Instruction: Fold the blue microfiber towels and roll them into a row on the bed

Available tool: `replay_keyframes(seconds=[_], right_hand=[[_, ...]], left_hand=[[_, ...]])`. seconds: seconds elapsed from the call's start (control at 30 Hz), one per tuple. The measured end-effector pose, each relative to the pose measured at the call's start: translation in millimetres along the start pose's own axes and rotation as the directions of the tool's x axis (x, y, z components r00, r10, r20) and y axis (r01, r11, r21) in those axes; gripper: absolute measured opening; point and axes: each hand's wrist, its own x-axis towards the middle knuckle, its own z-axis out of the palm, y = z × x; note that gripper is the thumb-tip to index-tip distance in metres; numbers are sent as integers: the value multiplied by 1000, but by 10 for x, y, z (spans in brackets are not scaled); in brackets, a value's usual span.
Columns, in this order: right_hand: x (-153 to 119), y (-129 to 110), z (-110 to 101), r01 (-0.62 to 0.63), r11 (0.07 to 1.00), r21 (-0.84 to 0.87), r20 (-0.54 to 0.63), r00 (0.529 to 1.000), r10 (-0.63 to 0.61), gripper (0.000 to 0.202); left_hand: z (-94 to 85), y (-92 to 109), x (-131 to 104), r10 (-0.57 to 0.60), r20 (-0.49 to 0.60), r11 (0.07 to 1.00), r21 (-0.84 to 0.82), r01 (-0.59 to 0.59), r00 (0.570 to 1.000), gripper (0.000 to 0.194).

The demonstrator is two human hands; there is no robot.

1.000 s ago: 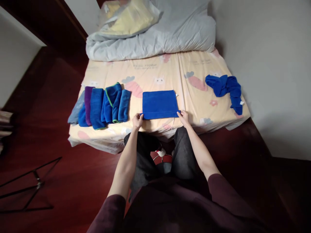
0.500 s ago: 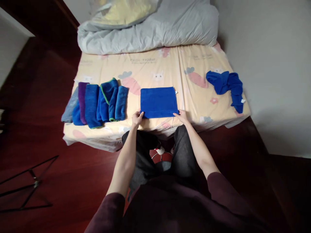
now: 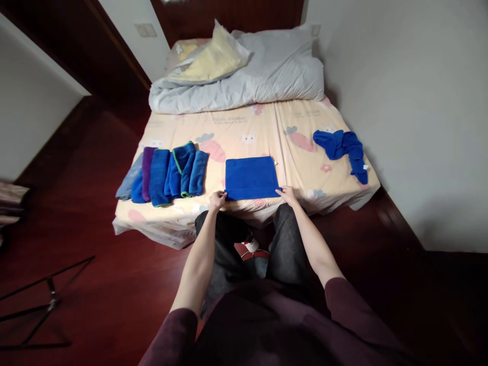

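Note:
A blue towel lies flat on the bed in front of me, its near edge turned over in a narrow strip. My left hand pinches the near left corner. At the near right corner, my right hand grips the same towel between thumb and fingers. A small white tag sticks out at the towel's far right corner. To the left lies a row of folded towels, blue, purple and grey, some with green edging. Farther right rests a crumpled blue towel with a white tag.
The bed has a cream sheet with carrot prints. A grey quilt and a yellow pillow in clear wrapping lie at its far end. A black tripod stand is on the floor at left; a wall borders the right.
My view has tilted up, showing more of the bed's far end. Both hands keep their hold on the towel's near corners, and the towel looks much the same.

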Motion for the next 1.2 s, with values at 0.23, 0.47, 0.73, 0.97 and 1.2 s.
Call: replay_keyframes(seconds=[0.23, 0.47, 0.73, 0.97, 1.2], right_hand=[[-36, 68, -68, 17, 1000, -5, -61, 998, -17, 45], [1, 42, -50, -22, 1000, 17, -84, 996, 24, 34], [72, 74, 16, -23, 1000, -19, -114, 993, 21, 37], [142, 124, 37, -11, 999, -37, -96, 995, 7, 38], [-16, -113, -6, 183, 934, -308, -143, 961, -235, 25]], left_hand=[[-4, 170, -115, 7, -50, 1000, 1, -6, 999, 9], [26, 198, -124, -26, -61, 1000, -9, 26, 998, 17], [60, 128, -37, -49, -83, 998, 40, 53, 995, 12], [110, 37, 10, -11, -109, 1000, 10, 12, 994, 13], [58, 149, -138, 156, -155, 985, 92, -143, 976, 20]])
